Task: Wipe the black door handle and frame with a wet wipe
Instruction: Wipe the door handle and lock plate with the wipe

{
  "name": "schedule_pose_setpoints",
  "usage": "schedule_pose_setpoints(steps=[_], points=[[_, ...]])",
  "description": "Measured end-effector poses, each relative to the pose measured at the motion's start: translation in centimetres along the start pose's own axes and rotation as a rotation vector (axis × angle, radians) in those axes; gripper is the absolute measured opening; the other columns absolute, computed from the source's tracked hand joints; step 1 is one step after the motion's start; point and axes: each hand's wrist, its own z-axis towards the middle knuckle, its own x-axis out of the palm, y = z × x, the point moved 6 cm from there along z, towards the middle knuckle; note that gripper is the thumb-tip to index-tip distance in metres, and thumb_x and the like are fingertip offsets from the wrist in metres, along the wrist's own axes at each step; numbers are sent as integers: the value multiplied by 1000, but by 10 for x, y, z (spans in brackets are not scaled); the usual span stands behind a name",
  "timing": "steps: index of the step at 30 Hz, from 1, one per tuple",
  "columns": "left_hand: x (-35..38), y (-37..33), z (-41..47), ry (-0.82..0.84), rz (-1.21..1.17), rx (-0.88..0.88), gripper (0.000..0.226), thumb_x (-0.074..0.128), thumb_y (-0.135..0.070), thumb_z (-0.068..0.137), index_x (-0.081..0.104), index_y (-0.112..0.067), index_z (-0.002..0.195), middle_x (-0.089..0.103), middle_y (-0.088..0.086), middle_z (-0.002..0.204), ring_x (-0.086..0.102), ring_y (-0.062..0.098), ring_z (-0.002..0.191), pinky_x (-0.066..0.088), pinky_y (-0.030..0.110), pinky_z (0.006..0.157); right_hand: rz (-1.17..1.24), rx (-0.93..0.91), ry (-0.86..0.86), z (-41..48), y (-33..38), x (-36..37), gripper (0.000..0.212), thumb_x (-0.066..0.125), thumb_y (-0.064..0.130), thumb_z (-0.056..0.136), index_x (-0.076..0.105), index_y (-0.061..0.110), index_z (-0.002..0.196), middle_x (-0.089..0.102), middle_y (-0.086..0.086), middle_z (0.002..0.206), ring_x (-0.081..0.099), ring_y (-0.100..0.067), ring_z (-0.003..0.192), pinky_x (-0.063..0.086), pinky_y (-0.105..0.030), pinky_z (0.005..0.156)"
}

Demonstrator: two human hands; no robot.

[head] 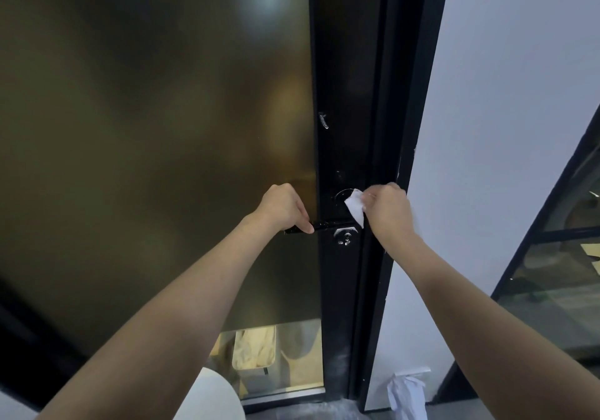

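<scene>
A black lever door handle (331,225) juts left from the black door frame (344,95), with a shiny lock cylinder (344,237) just below it. My left hand (285,208) grips the free end of the handle. My right hand (388,212) pinches a white wet wipe (354,207) and presses it against the frame right above the handle's base. White smears mark the frame higher up.
The door's frosted dark glass panel (146,127) fills the left. A white wall (503,95) stands to the right, then another black-framed glass partition (558,257). A crumpled white plastic bag (407,393) lies on the floor by the wall.
</scene>
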Motion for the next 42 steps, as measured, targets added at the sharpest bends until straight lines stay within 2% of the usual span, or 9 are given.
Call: schedule_pose_setpoints(steps=[3, 8, 12, 15, 21, 27, 31, 36, 42], points=[[0, -1, 0, 2, 4, 7, 24, 86, -20, 62, 77, -13, 83, 64, 3, 83, 52, 19, 110, 51, 29, 81, 104, -80, -158, -1, 9, -14, 13, 47, 6, 91, 56, 1, 101, 51, -13, 101, 51, -27, 84, 44, -36, 72], [0, -2, -1, 6, 8, 14, 26, 85, -19, 63, 77, -11, 85, 66, 1, 76, 58, 20, 99, 52, 30, 83, 95, -349, -188, -2, 30, -18, 23, 44, -10, 85, 59, 1, 97, 52, -8, 108, 50, -20, 83, 45, -31, 71], [0, -2, -1, 6, -3, 12, 26, 86, -18, 62, 76, -11, 86, 67, 9, 88, 59, 18, 83, 51, 25, 72, -116, -350, -45, 11, 22, 11, 29, 42, -7, 89, 58, -4, 113, 51, -14, 120, 56, -28, 97, 50, -34, 80], [0, -1, -1, -4, -12, 7, 28, 86, -19, 61, 76, -12, 86, 64, 6, 85, 60, 16, 78, 48, 23, 67, -215, -297, 6, 16, 9, 29, 23, 44, -4, 90, 61, -4, 105, 52, -16, 118, 58, -31, 95, 47, -30, 71], [0, 0, 0, -2, 4, 6, 29, 86, -20, 61, 77, -12, 87, 64, 3, 79, 62, 18, 79, 51, 25, 70, -301, -287, 6, 6, 14, 33, 39, 54, 27, 93, 54, 1, 123, 47, -12, 127, 49, -26, 115, 48, -30, 77], [1, 1, 2, 10, 0, 3, 28, 86, -20, 61, 76, -13, 85, 66, 4, 85, 61, 18, 90, 53, 28, 78, -399, -411, 45, 6, 27, 31, 35, 42, -8, 91, 54, -1, 123, 45, -14, 130, 48, -26, 114, 47, -27, 81], [0, -1, 4, 30, 12, 9, 28, 87, -21, 60, 77, -13, 84, 66, 2, 82, 57, 18, 103, 52, 33, 88, -371, -485, 106, 7, 32, 30, 38, 41, -10, 91, 54, 1, 124, 45, -13, 128, 47, -26, 112, 45, -29, 78], [1, 0, 3, 39, 6, 8, 26, 86, -21, 61, 76, -13, 84, 64, -2, 73, 58, 16, 95, 51, 28, 82, -316, -301, 68, 15, 12, 18, 33, 45, -12, 87, 56, 2, 115, 50, -19, 115, 49, -25, 71, 37, -28, 62], [-1, 2, 3, 44, -9, -10, 27, 86, -20, 62, 76, -13, 86, 64, 1, 77, 58, 14, 81, 50, 25, 77, -398, -296, 42, 23, 19, 17, 25, 47, -5, 91, 59, 1, 112, 57, -18, 107, 61, -33, 90, 38, -29, 64]])
